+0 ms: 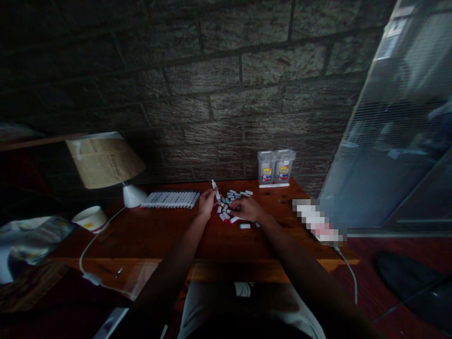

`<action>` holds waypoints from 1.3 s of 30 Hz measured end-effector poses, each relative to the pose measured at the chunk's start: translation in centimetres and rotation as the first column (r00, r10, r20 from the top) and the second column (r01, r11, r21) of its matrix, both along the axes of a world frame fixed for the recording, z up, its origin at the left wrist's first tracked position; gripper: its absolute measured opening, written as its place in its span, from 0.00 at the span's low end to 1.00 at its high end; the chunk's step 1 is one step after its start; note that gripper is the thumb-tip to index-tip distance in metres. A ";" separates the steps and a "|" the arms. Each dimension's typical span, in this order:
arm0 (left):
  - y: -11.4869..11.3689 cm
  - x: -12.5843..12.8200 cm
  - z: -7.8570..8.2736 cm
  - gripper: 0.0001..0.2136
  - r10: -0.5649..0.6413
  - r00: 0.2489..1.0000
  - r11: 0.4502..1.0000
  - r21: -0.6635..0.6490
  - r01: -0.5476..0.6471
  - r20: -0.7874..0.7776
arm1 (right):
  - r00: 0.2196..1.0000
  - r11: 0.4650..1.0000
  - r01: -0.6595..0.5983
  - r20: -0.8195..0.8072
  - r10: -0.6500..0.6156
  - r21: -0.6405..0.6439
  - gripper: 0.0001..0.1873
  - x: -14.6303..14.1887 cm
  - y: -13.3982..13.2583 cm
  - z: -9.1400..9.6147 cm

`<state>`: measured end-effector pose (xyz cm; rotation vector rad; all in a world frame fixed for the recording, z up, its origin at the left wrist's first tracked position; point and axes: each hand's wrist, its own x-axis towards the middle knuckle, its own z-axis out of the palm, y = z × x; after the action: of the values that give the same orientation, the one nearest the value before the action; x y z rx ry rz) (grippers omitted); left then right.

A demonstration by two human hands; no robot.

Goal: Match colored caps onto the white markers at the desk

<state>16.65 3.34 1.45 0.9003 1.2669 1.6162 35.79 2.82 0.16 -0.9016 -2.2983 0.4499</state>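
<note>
My left hand [206, 203] is closed around a white marker [215, 188], which stands up tilted from the fingers. A loose pile of short white marker caps [224, 216] with coloured ends lies just to its right on the wooden table [169, 235]. Over the right part of that pile is my right hand [246, 209], its fingers curled down among the caps; what they pinch is hidden and dark. One cap with a teal end [245, 226] sits apart, nearer the table's front. Left of my left hand, a row of white markers [171, 199] lies side by side.
Two clear plastic cases [276, 168] stand against the brick wall, a white marker [274, 185] before them. A lamp [106, 160], a paper cup [90, 219] and a cord [82, 256] are at left. A blurred-out white object [318, 221] with a cable lies right.
</note>
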 end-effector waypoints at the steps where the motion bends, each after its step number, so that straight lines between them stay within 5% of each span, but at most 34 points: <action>1: 0.1 0.0 -0.1 0.16 0.000 1.000 1.000 0.003 0.000 -0.002 | 1.000 1.000 0.007 -0.003 -0.007 -0.001 0.06 0.0 0.1 -0.1; 9: 0.5 -0.3 -0.5 0.16 -0.027 0.999 0.999 0.030 0.028 -0.024 | 0.989 0.997 -0.070 -0.132 0.064 -0.043 0.07 -0.2 0.6 -0.4; 18: 0.6 -0.4 -0.7 0.16 -0.072 0.997 0.996 0.052 0.073 -0.020 | 0.969 0.998 0.013 -0.248 0.004 0.063 0.10 -0.2 0.9 -0.2; 26: 0.3 -0.4 -0.3 0.16 -0.111 0.994 0.993 0.051 0.110 0.013 | 0.945 0.997 0.031 -0.323 -0.055 -0.077 0.10 -0.2 0.7 -0.2; 39: 0.4 -0.7 -0.2 0.15 -0.188 0.972 0.981 0.082 0.177 0.143 | 0.903 0.983 0.163 -0.389 -0.183 -0.085 0.12 -0.2 0.3 0.6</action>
<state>15.96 3.78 1.22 0.8918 1.0003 1.5576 35.62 3.08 0.77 -0.9340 -1.8290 0.5585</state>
